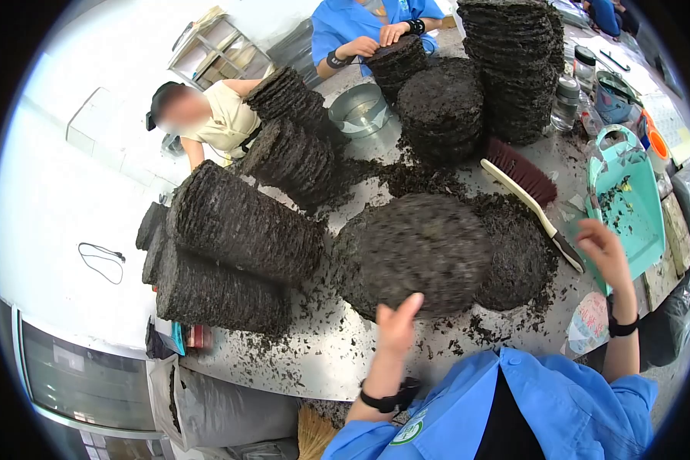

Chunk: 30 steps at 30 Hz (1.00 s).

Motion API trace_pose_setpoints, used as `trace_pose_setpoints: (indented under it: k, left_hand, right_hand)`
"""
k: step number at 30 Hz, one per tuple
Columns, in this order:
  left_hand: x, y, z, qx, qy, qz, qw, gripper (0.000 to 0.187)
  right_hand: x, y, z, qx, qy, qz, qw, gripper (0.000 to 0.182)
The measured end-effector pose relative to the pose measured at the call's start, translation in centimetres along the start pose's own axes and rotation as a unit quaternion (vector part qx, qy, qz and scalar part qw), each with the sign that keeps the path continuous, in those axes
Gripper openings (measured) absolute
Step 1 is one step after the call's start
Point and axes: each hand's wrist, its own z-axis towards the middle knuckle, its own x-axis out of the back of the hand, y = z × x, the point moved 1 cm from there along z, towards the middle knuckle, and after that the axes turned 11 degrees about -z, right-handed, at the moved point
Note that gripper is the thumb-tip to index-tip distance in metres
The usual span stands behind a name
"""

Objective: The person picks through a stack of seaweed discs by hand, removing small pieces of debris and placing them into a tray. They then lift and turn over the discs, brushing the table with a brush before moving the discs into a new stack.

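My left hand (395,326) grips the near edge of a round, dark dried seaweed sheet (425,253), thumb on top. The sheet is blurred by motion and held over two low piles. Part of the left pile (347,253) shows beside it; the right pile (520,257) lies to its right. My right hand (602,245) is raised at the right, fingers apart and holding nothing, near the handle of a brush (523,180) and a turquoise dustpan (632,207).
Stacks of seaweed sheets lie sideways at left (241,222); a tall stack (511,69) stands behind. A metal ring (359,111) sits between stacks. Jars (566,103) stand at right. Dark crumbs litter the metal table (322,372). Two other people work across the table.
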Motion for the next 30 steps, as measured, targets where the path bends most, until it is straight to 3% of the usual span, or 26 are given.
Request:
trace_pose_setpoints:
  k: [4,6,7,8,9,10,11,13,15,16,17,24,30]
  left_hand:
    - [4.8,6.5,-1.0,0.014,0.045,0.041,0.998,0.055]
    - [6.3,8.7,-1.7,0.016,0.146,0.239,0.96,0.063]
    - [6.4,9.0,-1.8,0.011,0.146,0.236,0.961,0.063]
    - [6.3,9.4,-1.9,-0.126,0.175,0.411,0.886,0.067]
    - [6.2,9.5,-2.0,-0.254,0.199,0.563,0.761,0.072]
    - [5.6,9.6,-1.3,-0.272,0.129,0.55,0.779,0.071]
    - [4.3,9.6,-0.7,-0.233,0.063,0.563,0.791,0.069]
    - [2.0,8.3,1.3,-0.244,-0.031,0.667,0.703,0.067]
    - [1.8,5.6,3.3,-0.209,-0.068,0.7,0.679,0.066]
    - [2.0,4.1,3.9,-0.174,-0.079,0.755,0.627,0.066]
    - [2.4,2.7,4.0,-0.189,-0.078,0.763,0.612,0.068]
    - [2.8,1.3,3.4,-0.181,-0.07,0.764,0.616,0.071]
    - [3.2,1.3,3.7,-0.172,-0.076,0.746,0.638,0.073]
  right_hand:
    - [-5.1,-9.7,2.6,0.129,-0.115,-0.127,0.977,0.029]
    - [-6.6,-12.4,4.3,0.178,-0.133,-0.143,0.965,0.028]
    - [-7.3,-13.8,5.0,0.21,-0.158,-0.151,0.953,0.026]
    - [-7.9,-15.1,5.8,0.24,-0.184,-0.16,0.94,0.025]
    - [-8.6,-16.2,6.7,0.245,-0.186,-0.166,0.937,0.025]
    - [-9.7,-17.0,7.8,0.269,-0.225,-0.149,0.925,0.022]
    - [-10.8,-17.9,8.8,0.29,-0.265,-0.132,0.91,0.02]
    - [-13.3,-19.7,10.9,0.321,-0.281,-0.178,0.887,0.019]
    - [-16.2,-20.8,12.9,0.317,-0.276,-0.162,0.893,0.018]
    - [-17.5,-21.2,13.8,0.322,-0.271,-0.155,0.894,0.017]
    - [-18.8,-21.5,14.7,0.328,-0.266,-0.149,0.894,0.016]
    - [-28.7,-19.7,20.1,0.351,-0.229,-0.24,0.876,0.014]
    - [-32.3,-17.5,20.8,0.357,-0.17,-0.287,0.873,0.013]
